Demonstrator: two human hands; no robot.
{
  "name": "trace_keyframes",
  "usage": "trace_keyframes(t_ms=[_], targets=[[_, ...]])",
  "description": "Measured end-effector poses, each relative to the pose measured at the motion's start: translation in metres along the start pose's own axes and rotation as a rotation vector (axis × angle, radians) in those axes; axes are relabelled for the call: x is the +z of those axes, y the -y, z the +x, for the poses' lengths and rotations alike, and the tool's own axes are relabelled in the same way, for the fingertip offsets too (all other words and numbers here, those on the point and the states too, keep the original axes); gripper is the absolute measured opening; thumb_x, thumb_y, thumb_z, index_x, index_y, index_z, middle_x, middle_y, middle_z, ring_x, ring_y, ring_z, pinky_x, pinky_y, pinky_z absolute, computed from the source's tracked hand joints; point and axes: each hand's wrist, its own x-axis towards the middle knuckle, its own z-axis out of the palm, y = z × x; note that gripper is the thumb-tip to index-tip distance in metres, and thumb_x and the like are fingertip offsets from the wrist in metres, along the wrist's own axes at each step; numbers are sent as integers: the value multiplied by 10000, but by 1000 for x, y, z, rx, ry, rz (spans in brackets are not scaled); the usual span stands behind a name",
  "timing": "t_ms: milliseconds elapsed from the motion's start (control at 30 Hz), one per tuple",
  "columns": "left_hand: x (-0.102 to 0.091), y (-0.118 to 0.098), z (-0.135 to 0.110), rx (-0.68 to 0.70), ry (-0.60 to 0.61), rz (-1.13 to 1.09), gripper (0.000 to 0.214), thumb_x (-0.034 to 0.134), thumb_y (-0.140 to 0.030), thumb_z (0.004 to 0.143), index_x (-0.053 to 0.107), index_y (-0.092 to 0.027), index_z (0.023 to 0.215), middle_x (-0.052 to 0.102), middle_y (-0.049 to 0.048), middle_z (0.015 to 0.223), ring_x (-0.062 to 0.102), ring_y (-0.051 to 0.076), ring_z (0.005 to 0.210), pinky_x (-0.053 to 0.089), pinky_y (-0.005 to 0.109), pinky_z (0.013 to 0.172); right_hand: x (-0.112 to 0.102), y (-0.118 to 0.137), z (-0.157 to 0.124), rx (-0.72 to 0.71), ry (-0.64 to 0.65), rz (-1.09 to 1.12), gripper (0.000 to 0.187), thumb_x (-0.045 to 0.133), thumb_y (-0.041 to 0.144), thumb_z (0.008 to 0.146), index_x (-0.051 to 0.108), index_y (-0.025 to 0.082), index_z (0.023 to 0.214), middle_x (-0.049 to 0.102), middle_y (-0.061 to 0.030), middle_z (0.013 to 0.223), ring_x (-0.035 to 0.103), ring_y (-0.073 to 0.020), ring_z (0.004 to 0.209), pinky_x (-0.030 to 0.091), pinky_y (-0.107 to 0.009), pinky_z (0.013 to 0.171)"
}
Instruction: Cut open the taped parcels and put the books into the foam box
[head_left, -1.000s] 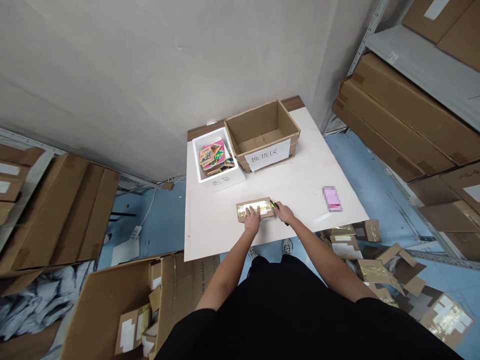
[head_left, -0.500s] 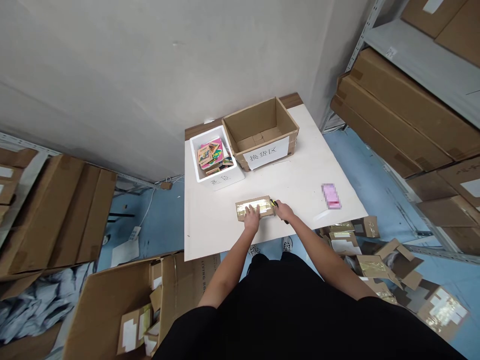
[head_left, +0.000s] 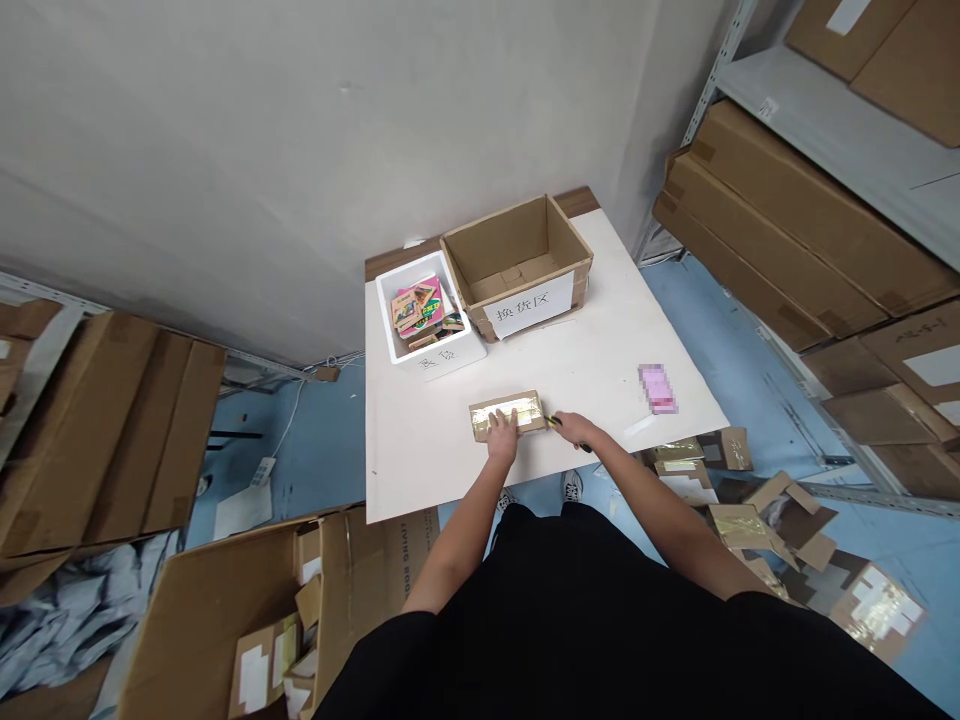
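A small cardboard box (head_left: 531, 404) sealed with shiny yellowish tape lies near the front edge of the white-topped table (head_left: 420, 465). My left hand (head_left: 503, 434) rests on top of it, fingers spread over the tape. Wrapped around a black and yellow utility knife (head_left: 556, 420), my right hand (head_left: 576, 429) is just right of the box. The knife points toward the box's right end, with a small gap between them; its blade is too small to make out.
Behind stand an open cardboard carton (head_left: 516, 268) and a white foam box (head_left: 472, 348) holding colourful boxed items. A pink blurred object (head_left: 658, 389) lies at the table's right. Cartons (head_left: 862, 600) litter the floor to the right; a large open carton (head_left: 202, 620) is at lower left. Shelves flank both sides.
My right hand has drawn the utility knife away from the box's right end, toward the right. My left hand stays on the box. The whole view has shifted slightly.
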Motion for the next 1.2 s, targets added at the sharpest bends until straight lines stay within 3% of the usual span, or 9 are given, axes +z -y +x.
trace_keyframes(t_ms=[67, 233, 300, 433, 567, 767, 900, 1067, 1200], targets=[[-6, 1, 1, -2, 8, 18, 686, 511, -416, 1058, 302, -309, 1702, 322, 179, 1728, 226, 423, 1605, 426, 596, 1175, 0, -10, -7, -2, -7, 36, 194, 648, 400, 1013, 610, 229, 1097, 661, 21, 722, 572, -136, 395, 448, -257, 516], [-32, 21, 10, 95, -18, 1, 618, 531, -513, 1044, 441, -330, 1628, 539, 161, 1553, 440, 380, 1467, 424, 551, 1160, 23, -12, -10, 29, -217, 212, 197, 474, 420, 1097, 513, 248, 1186, 606, 71, 682, 619, -134, 466, 471, -218, 538], [-43, 34, 16, 107, -56, -25, 585, 532, -490, 1043, 472, -329, 1602, 580, 139, 1511, 483, 349, 1429, 389, 518, 1188, 42, -1, -5, 59, -260, 248, 294, 547, 507, 1059, 492, 252, 1195, 660, 47, 772, 652, -140, 524, 488, -218, 549], [-54, 58, 25, 76, -42, -76, 775, 637, -572, 956, 384, -316, 1642, 469, 123, 1637, 346, 349, 1540, 326, 464, 1229, 76, 27, 13, 184, -389, 240, 507, 660, 620, 953, 472, 252, 1246, 740, -59, 1043, 754, -217, 803, 539, -257, 631], [-45, 78, 17, -60, 38, -122, 774, 639, -610, 932, 408, -292, 1599, 516, 164, 1563, 445, 371, 1448, 424, 487, 1116, 82, 55, 35, 256, -461, 157, 583, 659, 656, 930, 468, 240, 1292, 738, -128, 1193, 739, -287, 1085, 568, -312, 769], [-19, 102, -5, -291, 90, -301, 676, 632, -677, 928, 510, -206, 1397, 582, 208, 1456, 557, 359, 1349, 483, 435, 1008, 78, 107, 75, 233, -409, 58, 594, 742, 538, 904, 466, 230, 1331, 716, -145, 1274, 727, -290, 1114, 562, -306, 764], [-8, 107, -8, -260, 108, -463, 677, 598, -655, 968, 436, -198, 1442, 607, 196, 1438, 641, 306, 1279, 516, 348, 915, 86, 116, 83, 264, -436, 47, 582, 719, 536, 924, 458, 223, 1339, 717, -139, 1243, 740, -271, 1044, 571, -302, 730], [3, 114, -6, -163, 115, -485, 805, 454, -644, 1030, 269, -122, 1614, 604, 251, 1457, 686, 339, 1230, 537, 378, 893, 100, 106, 75, 307, -500, 184, 587, 680, 616, 933, 442, 230, 1305, 715, -106, 1168, 750, -204, 809, 595, -280, 628], [4, 123, -2, -86, 112, -479, 729, 352, -589, 1075, 311, -90, 1605, 636, 265, 1420, 697, 338, 1215, 530, 381, 924, 110, 114, 74, 311, -571, 230, 529, 649, 626, 958, 437, 243, 1256, 703, -87, 1137, 731, -172, 731, 602, -259, 593]])
